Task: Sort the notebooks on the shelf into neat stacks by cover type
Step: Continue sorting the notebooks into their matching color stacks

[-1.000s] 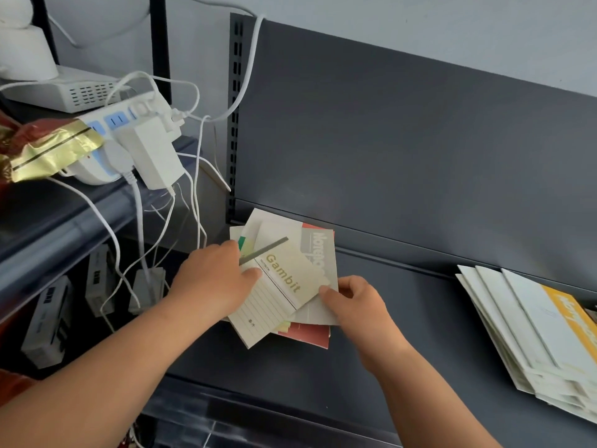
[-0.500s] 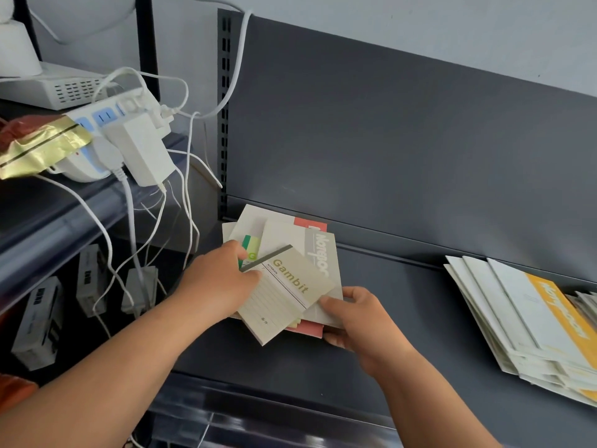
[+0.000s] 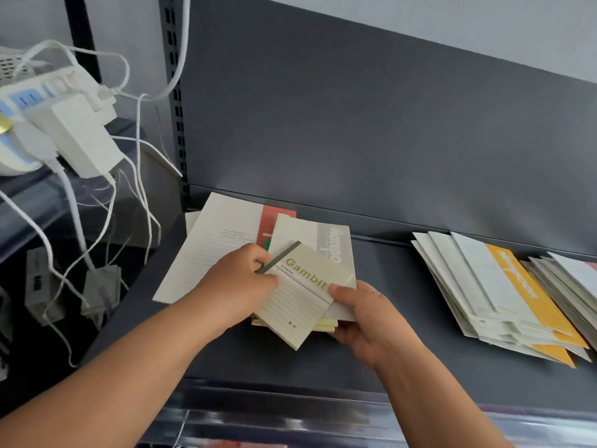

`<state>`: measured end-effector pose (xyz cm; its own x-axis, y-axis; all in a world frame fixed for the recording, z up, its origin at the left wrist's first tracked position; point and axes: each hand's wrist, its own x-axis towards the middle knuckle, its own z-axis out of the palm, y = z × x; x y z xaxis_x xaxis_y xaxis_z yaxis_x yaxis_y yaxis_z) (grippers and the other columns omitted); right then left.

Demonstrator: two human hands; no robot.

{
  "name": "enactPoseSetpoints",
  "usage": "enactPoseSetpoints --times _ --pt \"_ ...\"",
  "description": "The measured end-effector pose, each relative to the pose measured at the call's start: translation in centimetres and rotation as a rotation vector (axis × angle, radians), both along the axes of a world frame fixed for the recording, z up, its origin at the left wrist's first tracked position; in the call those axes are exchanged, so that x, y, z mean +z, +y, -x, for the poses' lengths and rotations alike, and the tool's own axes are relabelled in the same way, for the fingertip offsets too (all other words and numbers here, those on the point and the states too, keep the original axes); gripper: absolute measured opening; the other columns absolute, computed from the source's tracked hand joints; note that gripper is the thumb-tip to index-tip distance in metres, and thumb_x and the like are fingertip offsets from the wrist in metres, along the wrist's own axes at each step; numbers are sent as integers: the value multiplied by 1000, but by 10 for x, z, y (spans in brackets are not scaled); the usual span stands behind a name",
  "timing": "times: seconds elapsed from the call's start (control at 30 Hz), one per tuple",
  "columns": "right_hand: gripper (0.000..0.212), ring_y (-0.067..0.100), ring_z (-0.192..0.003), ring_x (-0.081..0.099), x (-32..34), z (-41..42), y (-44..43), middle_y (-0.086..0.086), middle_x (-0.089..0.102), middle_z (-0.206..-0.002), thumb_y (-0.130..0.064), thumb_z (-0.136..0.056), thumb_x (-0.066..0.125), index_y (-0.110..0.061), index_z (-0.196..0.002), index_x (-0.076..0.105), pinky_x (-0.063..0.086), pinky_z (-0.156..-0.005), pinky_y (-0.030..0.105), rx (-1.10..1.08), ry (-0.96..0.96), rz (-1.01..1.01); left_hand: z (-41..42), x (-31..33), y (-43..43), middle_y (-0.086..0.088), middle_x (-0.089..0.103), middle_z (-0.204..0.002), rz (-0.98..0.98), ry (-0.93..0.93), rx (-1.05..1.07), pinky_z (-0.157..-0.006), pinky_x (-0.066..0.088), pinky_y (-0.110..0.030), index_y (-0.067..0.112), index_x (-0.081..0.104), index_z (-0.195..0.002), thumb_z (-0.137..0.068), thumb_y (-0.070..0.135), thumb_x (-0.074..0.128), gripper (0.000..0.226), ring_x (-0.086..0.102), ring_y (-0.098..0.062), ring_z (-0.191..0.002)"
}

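Observation:
A small cream "Gambit" notebook (image 3: 302,294) lies askew on top of a bundle of notebooks near the middle of the dark shelf (image 3: 371,350). My left hand (image 3: 237,281) pinches its left edge by the grey spine. My right hand (image 3: 361,313) grips the bundle's right side, thumb on top and fingers underneath. Under the Gambit sits a grey-banded notebook (image 3: 326,237), then a red-covered one (image 3: 274,221). A large cream lined notebook (image 3: 210,247) lies flat on the shelf to the left, partly under my left hand.
At the right of the shelf lies a fanned pile of white and yellow notebooks (image 3: 494,295), with grey ones (image 3: 568,279) beyond it. Left of the shelf post, a white power strip (image 3: 48,101) with adapters and dangling cables (image 3: 139,176) hangs over a neighbouring rack.
My right hand has slid under the bundle's right edge and taken hold of it. The bundle has come a little toward me. My left hand stays on the Gambit notebook.

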<state>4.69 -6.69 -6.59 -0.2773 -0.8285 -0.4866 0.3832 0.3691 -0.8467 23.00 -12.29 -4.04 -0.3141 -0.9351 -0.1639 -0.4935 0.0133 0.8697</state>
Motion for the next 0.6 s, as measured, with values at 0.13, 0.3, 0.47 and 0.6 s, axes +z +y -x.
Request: enactPoseSetpoints --times 0.13,0.3,0.47,0.6 --pt "20 29 -91 73 7 14 12 10 75 -100 -1 -94 54 -9 -112 58 60 -72 46 -31 -15 134 18 7 7 17 59 -108 -9 97 -22 -75 53 -27 33 48 -111 -92 22 58 25 59 -6 -95" --pt "18 24 -85 73 26 42 32 10 75 -101 0 -95 51 -8 -109 58 59 -61 36 -24 -20 292 46 23 24 7 69 -99 -117 315 6 -65 48 -23 22 51 -112 -95 28 56 19 64 -9 -92" --pt "19 20 -85 72 36 90 66 7 76 -98 -2 -94 54 -8 -111 60 53 -87 43 -82 61 319 95 34 51 -8 76 -91 -458 575 2 -67 54 -40 13 70 -100 -95 36 52 29 73 -23 -82" --pt "18 22 -89 72 39 144 110 8 76 -99 -4 -93 57 -8 -110 61 51 -96 47 -151 81 305 152 32 84 -13 75 -92 -531 603 -8 -65 55 -43 11 71 -98 -96 36 51 33 73 -27 -77"
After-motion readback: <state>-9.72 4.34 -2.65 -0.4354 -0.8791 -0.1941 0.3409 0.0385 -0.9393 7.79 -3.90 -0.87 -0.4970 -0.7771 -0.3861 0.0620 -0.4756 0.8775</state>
